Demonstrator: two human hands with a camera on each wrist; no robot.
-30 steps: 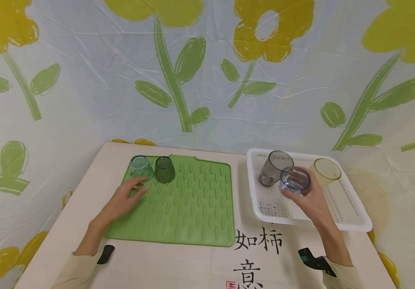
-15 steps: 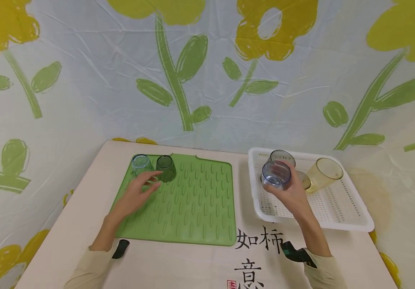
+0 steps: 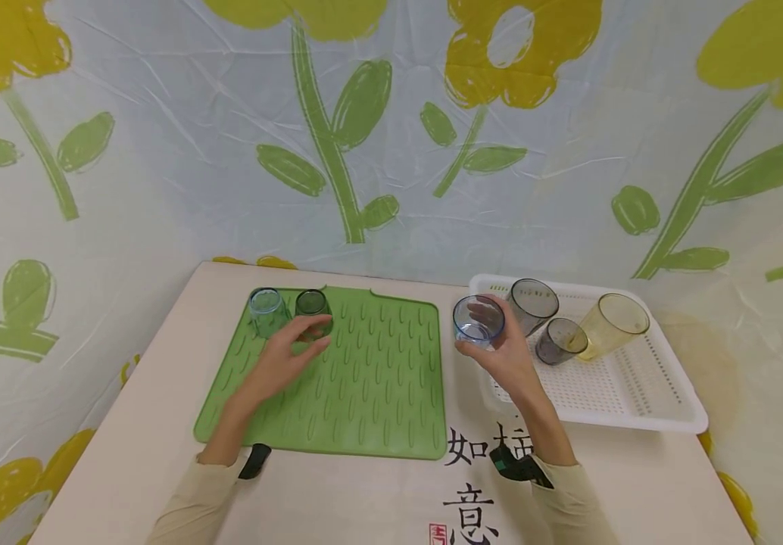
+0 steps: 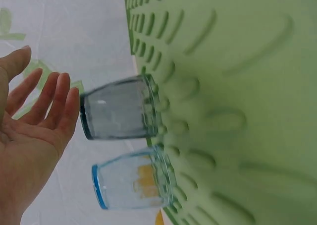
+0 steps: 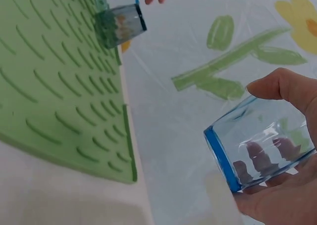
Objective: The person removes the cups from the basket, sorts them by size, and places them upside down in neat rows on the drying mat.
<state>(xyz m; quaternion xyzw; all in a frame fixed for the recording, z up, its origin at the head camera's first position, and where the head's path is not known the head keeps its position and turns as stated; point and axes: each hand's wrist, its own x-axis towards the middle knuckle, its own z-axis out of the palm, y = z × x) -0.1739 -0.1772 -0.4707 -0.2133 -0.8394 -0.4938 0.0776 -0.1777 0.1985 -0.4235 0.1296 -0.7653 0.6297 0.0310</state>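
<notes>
Apparently the work is about midway. At the left, a pale blue glass (image 3: 269, 314) and a dark green glass (image 3: 313, 301) already stand side by side on the green mat (image 3: 378, 393). The left hand (image 3: 284, 362) hangs just beside the dark green glass, fingers loosely bent and thumb apart, holding nothing; whether a fingertip touches the glass, I cannot tell. Further right, the right hand (image 3: 510, 352) grips a blue glass (image 3: 475, 327) between thumb and fingers, raised near the white basket (image 3: 678, 401). Left in that basket are a tall grey glass (image 3: 531, 301), a small grey glass (image 3: 558, 344) and a yellow glass (image 3: 609, 329).
</notes>
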